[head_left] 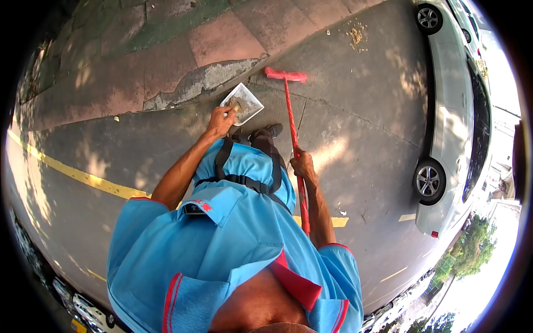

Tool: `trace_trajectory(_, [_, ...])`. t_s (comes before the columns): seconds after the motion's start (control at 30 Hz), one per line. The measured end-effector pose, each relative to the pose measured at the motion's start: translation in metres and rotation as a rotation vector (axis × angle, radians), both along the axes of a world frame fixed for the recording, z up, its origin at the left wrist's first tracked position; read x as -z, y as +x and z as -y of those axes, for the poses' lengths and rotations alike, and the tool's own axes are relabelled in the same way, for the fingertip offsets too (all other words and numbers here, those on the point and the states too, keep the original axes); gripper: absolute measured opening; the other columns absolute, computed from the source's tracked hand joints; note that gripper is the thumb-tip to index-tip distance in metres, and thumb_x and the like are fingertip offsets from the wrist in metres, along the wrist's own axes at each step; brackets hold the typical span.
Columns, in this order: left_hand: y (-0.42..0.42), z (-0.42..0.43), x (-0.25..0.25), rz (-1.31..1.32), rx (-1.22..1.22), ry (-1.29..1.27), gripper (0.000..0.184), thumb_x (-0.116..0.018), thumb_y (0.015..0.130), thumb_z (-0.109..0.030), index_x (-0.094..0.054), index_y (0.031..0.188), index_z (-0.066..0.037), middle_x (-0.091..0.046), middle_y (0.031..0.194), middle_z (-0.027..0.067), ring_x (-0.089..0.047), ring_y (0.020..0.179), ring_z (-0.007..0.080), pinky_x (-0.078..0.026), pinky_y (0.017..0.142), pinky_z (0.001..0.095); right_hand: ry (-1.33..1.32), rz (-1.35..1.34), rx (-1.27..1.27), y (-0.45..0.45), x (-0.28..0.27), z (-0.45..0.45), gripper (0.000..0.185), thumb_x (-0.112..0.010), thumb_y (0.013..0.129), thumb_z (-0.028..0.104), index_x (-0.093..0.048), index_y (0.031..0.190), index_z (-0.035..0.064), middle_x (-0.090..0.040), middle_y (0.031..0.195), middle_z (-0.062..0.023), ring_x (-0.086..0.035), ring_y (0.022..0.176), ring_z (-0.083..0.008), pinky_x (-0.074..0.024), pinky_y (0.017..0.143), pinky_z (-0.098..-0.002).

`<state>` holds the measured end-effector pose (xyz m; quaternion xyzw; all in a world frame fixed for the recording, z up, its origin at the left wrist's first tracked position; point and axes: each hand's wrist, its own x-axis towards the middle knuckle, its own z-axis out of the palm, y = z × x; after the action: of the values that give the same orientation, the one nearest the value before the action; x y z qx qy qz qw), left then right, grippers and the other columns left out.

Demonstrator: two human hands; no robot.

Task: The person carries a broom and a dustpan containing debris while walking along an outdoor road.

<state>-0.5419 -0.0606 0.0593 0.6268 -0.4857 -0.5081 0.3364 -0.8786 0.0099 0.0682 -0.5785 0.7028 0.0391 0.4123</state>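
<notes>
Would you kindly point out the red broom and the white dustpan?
Red broom (291,116): head view, on the handle.
White dustpan (251,104): head view, on its bare inner surface.

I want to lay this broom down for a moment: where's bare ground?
Widest: the pavement between the broom and the car, with dry scraps toward its far end. Another patch lies between the kerb and the yellow line, left of the left hand. Crowded: around the dustpan, near kerb, broom head and shoe.

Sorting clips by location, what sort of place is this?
Probably an outdoor roadside or parking area: a car stands at right, a yellow line marks the ground, and a kerb borders it.
</notes>
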Motion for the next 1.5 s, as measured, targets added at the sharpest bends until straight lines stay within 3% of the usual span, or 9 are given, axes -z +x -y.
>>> trace_trajectory(0.07, [0.000,-0.001,-0.002,0.007,-0.017,-0.002,0.034,-0.049,0.083,-0.023,-0.061,0.064,0.002,-0.059,0.058,0.0127,-0.058,0.056,0.0218,-0.045,0.059,0.0343,0.117,0.037,0.023,0.004,-0.012,-0.019,0.059,-0.056,0.075,0.007,-0.045,0.133,0.0052,-0.062,0.069,-0.0189,-0.062,0.049,-0.0230,-0.0509,0.045,-0.0342])
trace_trajectory(0.13, [-0.002,-0.003,-0.002,0.012,-0.035,-0.003,0.034,-0.049,0.083,-0.023,-0.060,0.064,0.002,-0.059,0.057,0.0125,-0.058,0.055,0.0214,-0.045,0.059,0.0339,0.078,0.035,-0.004,0.011,-0.036,-0.036,0.046,-0.054,0.079,0.018,-0.054,0.123,0.0049,-0.062,0.083,-0.0299,-0.064,0.081,-0.0387,-0.0515,0.073,-0.0418])
trace_trajectory(0.3, [-0.003,0.002,-0.002,0.000,-0.014,-0.034,0.035,-0.049,0.084,-0.023,-0.060,0.062,0.002,-0.059,0.057,0.0113,-0.057,0.055,0.0209,-0.045,0.059,0.0338,0.311,0.205,0.240,0.011,-0.089,-0.059,0.058,-0.053,0.077,0.009,-0.045,0.134,0.0078,-0.061,0.062,-0.0100,-0.053,0.044,-0.0142,-0.0442,0.042,-0.0297])
trace_trajectory(0.43, [-0.002,-0.001,0.004,-0.002,-0.008,0.007,0.035,-0.049,0.084,-0.023,-0.060,0.062,0.002,-0.059,0.057,0.0113,-0.058,0.055,0.0211,-0.046,0.059,0.0340,0.272,0.255,0.425,-0.003,-0.084,-0.058,0.061,-0.058,0.075,0.004,-0.043,0.135,0.0058,-0.054,0.058,-0.0056,-0.045,0.038,-0.0118,-0.0360,0.035,-0.0270])
trace_trajectory(0.67, [0.000,-0.004,0.013,0.000,0.027,-0.049,0.039,-0.050,0.087,-0.027,-0.060,0.064,0.002,-0.059,0.058,0.0092,-0.056,0.054,0.0168,-0.046,0.055,0.0308,0.106,0.206,0.360,-0.003,-0.040,0.010,0.062,-0.054,0.075,0.001,-0.039,0.135,0.0007,-0.054,0.058,-0.0071,-0.052,0.039,-0.0156,-0.0429,0.037,-0.0301])
trace_trajectory(0.97, [-0.001,-0.004,0.009,-0.021,-0.003,-0.049,0.044,-0.051,0.090,-0.030,-0.059,0.064,0.004,-0.057,0.058,0.0062,-0.053,0.053,0.0125,-0.045,0.052,0.0279,0.029,0.025,-0.180,0.003,-0.041,-0.047,0.045,-0.054,0.081,0.015,-0.053,0.125,0.0050,-0.064,0.073,-0.0250,-0.064,0.053,-0.0254,-0.0510,0.051,-0.0380])
trace_trajectory(1.07, [-0.002,-0.005,0.014,-0.041,0.018,-0.055,0.041,-0.049,0.089,-0.027,-0.058,0.064,0.004,-0.056,0.057,0.0058,-0.053,0.053,0.0126,-0.045,0.052,0.0279,0.337,0.147,0.106,0.008,-0.084,-0.052,0.059,-0.059,0.076,0.010,-0.045,0.133,0.0051,-0.063,0.065,-0.0149,-0.058,0.046,-0.0174,-0.0455,0.044,-0.0315])
trace_trajectory(1.27, [0.000,-0.005,0.010,-0.049,0.029,-0.054,0.037,-0.047,0.088,-0.023,-0.058,0.065,0.004,-0.057,0.058,0.0057,-0.053,0.054,0.0123,-0.046,0.053,0.0268,0.304,0.264,0.406,-0.005,-0.094,-0.049,0.061,-0.054,0.074,0.002,-0.044,0.134,0.0045,-0.054,0.057,-0.0060,-0.049,0.040,-0.0134,-0.0394,0.036,-0.0284])
trace_trajectory(1.5, [0.001,-0.005,0.015,-0.026,0.032,-0.024,0.036,-0.047,0.088,-0.023,-0.060,0.068,0.003,-0.059,0.061,0.0060,-0.053,0.054,0.0119,-0.046,0.054,0.0260,0.099,0.175,0.394,-0.010,-0.028,0.021,0.060,-0.055,0.074,0.004,-0.044,0.132,-0.0003,-0.059,0.061,-0.0121,-0.058,0.043,-0.0189,-0.0471,0.041,-0.0321])
